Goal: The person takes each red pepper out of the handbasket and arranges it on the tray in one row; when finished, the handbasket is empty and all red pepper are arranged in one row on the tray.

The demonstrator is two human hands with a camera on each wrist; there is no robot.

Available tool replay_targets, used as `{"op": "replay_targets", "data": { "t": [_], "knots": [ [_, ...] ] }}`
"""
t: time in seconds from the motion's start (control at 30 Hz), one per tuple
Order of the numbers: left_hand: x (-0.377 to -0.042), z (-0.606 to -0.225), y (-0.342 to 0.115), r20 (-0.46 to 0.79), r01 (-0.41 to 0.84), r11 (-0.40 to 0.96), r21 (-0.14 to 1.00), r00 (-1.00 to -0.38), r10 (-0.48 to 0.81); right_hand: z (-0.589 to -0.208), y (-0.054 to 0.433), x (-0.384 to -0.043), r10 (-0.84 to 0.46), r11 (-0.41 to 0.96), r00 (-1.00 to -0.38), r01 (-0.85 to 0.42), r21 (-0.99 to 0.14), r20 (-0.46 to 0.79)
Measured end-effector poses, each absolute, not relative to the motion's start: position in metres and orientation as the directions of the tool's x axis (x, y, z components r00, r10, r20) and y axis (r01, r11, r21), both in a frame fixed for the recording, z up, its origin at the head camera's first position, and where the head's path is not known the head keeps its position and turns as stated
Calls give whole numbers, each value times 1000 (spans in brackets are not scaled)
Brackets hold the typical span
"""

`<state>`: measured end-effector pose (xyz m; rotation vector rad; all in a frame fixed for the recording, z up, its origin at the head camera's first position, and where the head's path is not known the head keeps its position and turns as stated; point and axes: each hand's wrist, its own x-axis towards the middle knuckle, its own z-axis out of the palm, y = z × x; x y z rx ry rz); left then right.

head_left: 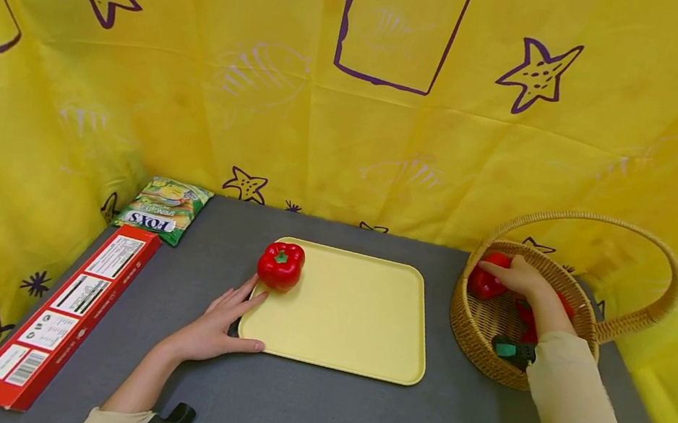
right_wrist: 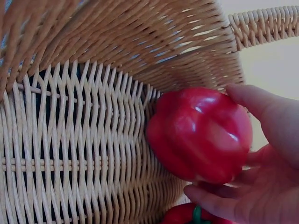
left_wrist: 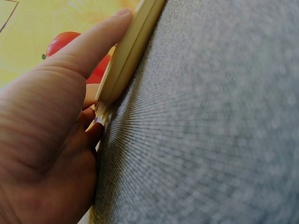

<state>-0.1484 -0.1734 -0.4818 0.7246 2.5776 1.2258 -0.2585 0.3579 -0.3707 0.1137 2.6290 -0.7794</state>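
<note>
Inside the wicker basket (head_left: pixel 472 334), my right hand (head_left: pixel 523 277) holds a red bell pepper (right_wrist: pixel 201 135), the thumb on one side and fingers on the other. Beneath it in the right wrist view, another red pepper (right_wrist: pixel 180 214) with a green stem shows partly. My left hand (head_left: pixel 217 325) rests at the near left corner of a pale yellow tray (head_left: pixel 343 314), fingers spread. Its thumb lies along the tray's rim (left_wrist: pixel 124 60) in the left wrist view. A red bell pepper (head_left: pixel 281 266) sits on the tray's far left corner, just beyond the left fingertips.
A long red box (head_left: pixel 63 316) lies along the table's left side. Behind it is a green Fox's packet (head_left: pixel 165 207). The basket's tall handle (head_left: pixel 663 289) arches up at the right. Yellow patterned cloth (head_left: pixel 338 131) hangs round the grey table (head_left: pixel 314 420).
</note>
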Motion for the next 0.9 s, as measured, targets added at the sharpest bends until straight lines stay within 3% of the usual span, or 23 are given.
{"op": "replay_targets", "data": {
  "t": [0.9],
  "knots": [
    [-148, -483, -174, 19, 336, 548, 766, -864, 503, -376, 358, -259, -43, 803, -912, 211, -557, -407]
  ]
}}
